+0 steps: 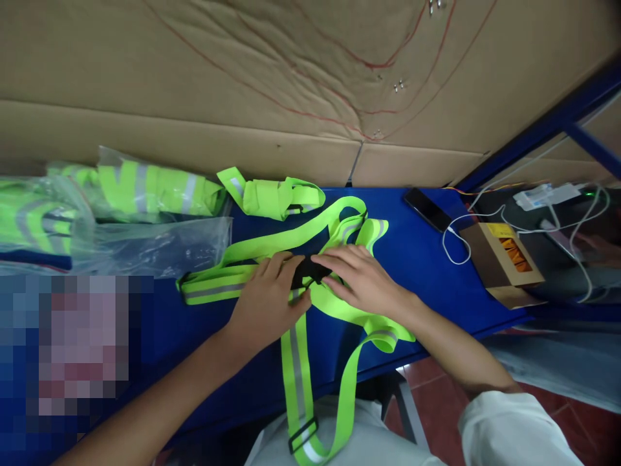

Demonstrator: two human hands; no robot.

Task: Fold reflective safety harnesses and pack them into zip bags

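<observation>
A neon-yellow reflective strap harness (297, 362) with grey stripes lies loosely on the blue table, and one loop hangs over the front edge with a black slider buckle (303, 435) on it. My left hand (272, 294) grips the harness from the left, fingers bent over a black piece (306, 272) at its middle. From the right, my right hand (361, 278) pinches that same black piece, thumb and fingertips close to the left hand's. Fingers partly hide the black piece, so its exact kind is unclear. More strap spreads out behind and to both sides of the hands.
A folded neon strap bundle (272, 196) lies at the back. Clear plastic bags (160, 188) with more neon straps stand at the left. On the right are a phone (427, 208), white cables and an open cardboard box (495, 259). A cardboard wall rises behind the table.
</observation>
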